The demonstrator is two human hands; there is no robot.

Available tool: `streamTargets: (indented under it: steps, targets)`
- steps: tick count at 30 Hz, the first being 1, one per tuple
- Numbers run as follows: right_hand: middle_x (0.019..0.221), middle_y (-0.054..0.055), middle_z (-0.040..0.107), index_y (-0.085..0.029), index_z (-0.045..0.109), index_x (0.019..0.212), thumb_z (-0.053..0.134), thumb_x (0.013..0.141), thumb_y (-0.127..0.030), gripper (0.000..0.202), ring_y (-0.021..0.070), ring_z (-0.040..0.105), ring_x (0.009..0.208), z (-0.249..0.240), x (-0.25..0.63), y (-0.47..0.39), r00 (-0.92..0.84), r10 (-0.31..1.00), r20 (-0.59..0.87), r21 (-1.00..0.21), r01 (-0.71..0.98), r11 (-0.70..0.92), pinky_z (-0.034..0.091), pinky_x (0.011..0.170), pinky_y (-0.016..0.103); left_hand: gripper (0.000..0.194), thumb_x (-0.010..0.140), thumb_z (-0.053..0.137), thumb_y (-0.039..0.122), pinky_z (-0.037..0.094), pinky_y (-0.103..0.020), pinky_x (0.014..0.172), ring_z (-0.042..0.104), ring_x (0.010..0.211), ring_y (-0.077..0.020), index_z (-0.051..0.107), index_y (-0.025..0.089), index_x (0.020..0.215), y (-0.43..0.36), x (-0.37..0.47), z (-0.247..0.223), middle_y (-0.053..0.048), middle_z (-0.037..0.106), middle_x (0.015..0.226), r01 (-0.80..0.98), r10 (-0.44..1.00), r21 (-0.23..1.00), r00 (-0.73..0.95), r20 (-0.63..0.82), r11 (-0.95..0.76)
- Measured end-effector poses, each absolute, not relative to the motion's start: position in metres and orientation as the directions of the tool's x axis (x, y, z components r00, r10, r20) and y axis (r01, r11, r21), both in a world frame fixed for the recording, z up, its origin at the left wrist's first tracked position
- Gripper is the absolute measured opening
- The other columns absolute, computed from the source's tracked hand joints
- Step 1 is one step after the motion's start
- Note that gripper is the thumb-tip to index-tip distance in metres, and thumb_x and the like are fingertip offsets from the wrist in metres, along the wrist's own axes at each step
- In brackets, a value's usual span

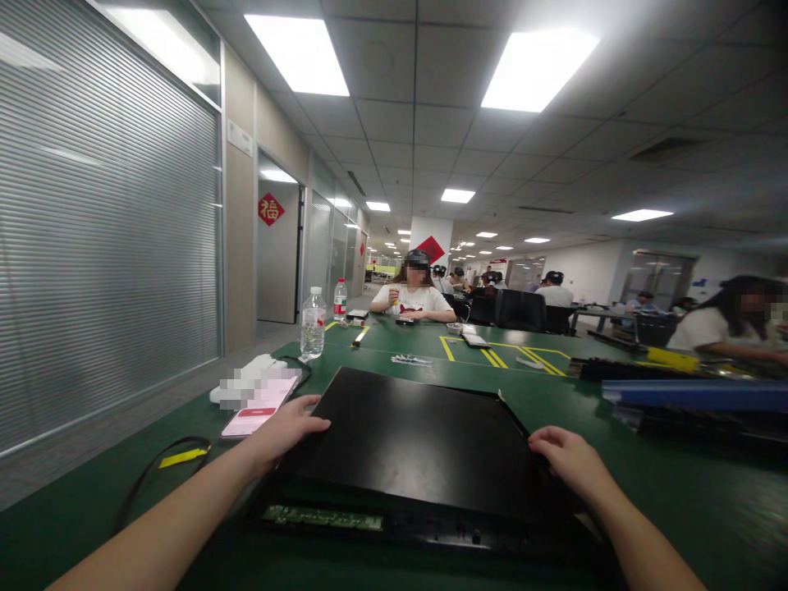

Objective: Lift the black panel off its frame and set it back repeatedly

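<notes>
A large black flat screen panel (412, 435) lies in front of me, with a dark frame (443, 529) showing along its near side. On that near strip is a long green circuit board (323, 518). My left hand (294, 428) is closed on the panel's left edge, thumb on top and fingers partly hidden. At the right edge, my right hand (566, 455) pinches the dark rim, thumb and fingers together. Whether that hand holds the panel, the frame or both, I cannot tell. A small pale tab (501, 396) sticks up at the far right corner.
Left of the panel are a phone (262, 406), a white object (246, 373), a water bottle (313, 324) and a black cable with a yellow tag (183, 458). Blue and black strips (689, 394) lie at right on the green table (695, 509). A person (412, 295) sits opposite.
</notes>
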State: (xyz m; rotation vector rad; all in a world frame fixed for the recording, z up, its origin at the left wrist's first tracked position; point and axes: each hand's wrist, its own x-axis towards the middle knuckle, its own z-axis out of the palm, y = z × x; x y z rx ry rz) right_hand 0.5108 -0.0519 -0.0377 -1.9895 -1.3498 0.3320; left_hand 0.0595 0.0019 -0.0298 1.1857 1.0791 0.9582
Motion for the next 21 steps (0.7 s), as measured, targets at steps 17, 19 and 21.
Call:
streamTargets:
  steps: [17, 19, 21]
  targets:
    - [0.073, 0.003, 0.068, -0.020, 0.066, 0.072, 0.051, 0.065, -0.028, 0.019, 0.0144, 0.058, 0.058, -0.036, 0.510, -0.054, 0.413, 0.894, 0.171, -0.642, 0.735, -0.217, 0.039, 0.053, 0.024, 0.053, 0.064, 0.069, 0.031, 0.051, -0.031, 0.073, 0.067, 0.082, -0.0227, 0.051, 0.018, 0.112, -0.011, 0.066, -0.011, -0.006, 0.072, 0.090, -0.135, 0.971, 0.985, 0.227, -0.075, 0.107]
    - [0.073, 0.002, 0.068, -0.020, 0.066, 0.073, 0.051, 0.065, -0.028, 0.019, 0.0138, 0.057, 0.056, -0.036, 0.510, -0.055, 0.418, 0.893, 0.167, -0.643, 0.733, -0.222, 0.039, 0.053, 0.024, 0.052, 0.062, 0.071, 0.030, 0.050, -0.030, 0.075, 0.067, 0.084, -0.0219, 0.055, 0.017, 0.110, -0.007, 0.064, -0.014, -0.007, 0.071, 0.094, -0.135, 0.976, 0.989, 0.217, -0.035, 0.066]
    - [0.073, 0.002, 0.068, -0.020, 0.066, 0.073, 0.051, 0.065, -0.028, 0.019, 0.0136, 0.057, 0.055, -0.036, 0.510, -0.055, 0.425, 0.891, 0.162, -0.642, 0.731, -0.232, 0.039, 0.053, 0.024, 0.053, 0.059, 0.072, 0.030, 0.050, -0.030, 0.075, 0.067, 0.083, -0.0223, 0.057, 0.016, 0.108, -0.004, 0.063, -0.017, -0.007, 0.071, 0.094, -0.094, 0.983, 0.994, 0.179, -0.032, 0.049]
